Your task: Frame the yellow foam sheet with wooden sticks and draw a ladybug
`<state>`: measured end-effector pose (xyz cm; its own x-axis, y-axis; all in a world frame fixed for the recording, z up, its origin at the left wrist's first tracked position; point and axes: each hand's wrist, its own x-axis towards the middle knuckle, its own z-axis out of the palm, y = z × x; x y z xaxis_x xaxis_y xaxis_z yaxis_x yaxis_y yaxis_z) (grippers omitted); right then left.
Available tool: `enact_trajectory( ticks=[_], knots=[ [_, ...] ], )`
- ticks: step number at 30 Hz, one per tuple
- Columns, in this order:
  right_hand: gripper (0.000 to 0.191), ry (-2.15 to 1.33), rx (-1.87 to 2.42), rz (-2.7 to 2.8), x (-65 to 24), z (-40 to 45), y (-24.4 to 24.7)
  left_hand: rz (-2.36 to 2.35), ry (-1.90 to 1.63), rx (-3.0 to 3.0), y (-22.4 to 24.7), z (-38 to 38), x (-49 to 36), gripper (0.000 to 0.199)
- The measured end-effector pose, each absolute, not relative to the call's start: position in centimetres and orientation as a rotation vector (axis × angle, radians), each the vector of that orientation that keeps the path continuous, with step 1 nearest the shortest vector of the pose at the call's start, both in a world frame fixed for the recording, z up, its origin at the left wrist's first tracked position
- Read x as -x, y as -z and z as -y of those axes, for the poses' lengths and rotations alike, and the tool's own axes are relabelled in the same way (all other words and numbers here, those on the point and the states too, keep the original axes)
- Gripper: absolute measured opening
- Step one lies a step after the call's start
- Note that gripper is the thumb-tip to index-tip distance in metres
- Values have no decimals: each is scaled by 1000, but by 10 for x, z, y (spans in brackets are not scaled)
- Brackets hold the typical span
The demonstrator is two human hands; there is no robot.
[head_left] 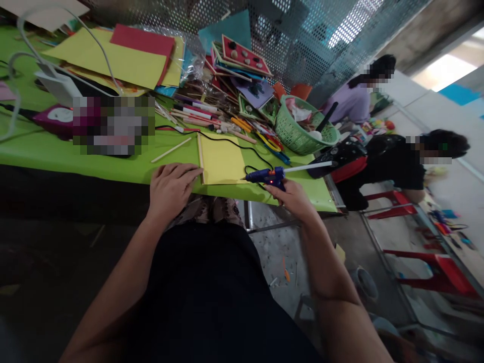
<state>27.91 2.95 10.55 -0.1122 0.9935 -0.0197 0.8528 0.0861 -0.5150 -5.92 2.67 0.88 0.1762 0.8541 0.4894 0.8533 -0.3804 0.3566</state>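
My right hand (290, 197) is closed around the handle of a blue glue gun (265, 176), whose small red light is lit. A long white glue stick (308, 167) sticks out of its back. The nozzle points left, at the lower right edge of a yellow sheet (223, 160). A thin wooden stick (200, 154) lies along the sheet's left edge. My left hand (171, 185) lies flat on the table edge, fingers stretched out, fingertips touching the lower end of that stick. Another loose wooden stick (171, 149) lies just beyond my left hand.
A black cord (230, 142) crosses the yellow sheet. Behind lie several pens (196, 112), scissors (270, 141) and a green basket (302, 128). Coloured paper (124, 55) is piled at the back left of the green table (49, 151). Two people (393, 166) sit at the right.
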Motion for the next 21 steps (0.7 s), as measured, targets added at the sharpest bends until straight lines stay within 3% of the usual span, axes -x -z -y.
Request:
enact_trajectory(
  ticks=[21],
  knots=[
    [39, -539, 1846, 2109, -276, -31, -105, -1716, -1012, -2418, -8, -26, 61, 41]
  ],
)
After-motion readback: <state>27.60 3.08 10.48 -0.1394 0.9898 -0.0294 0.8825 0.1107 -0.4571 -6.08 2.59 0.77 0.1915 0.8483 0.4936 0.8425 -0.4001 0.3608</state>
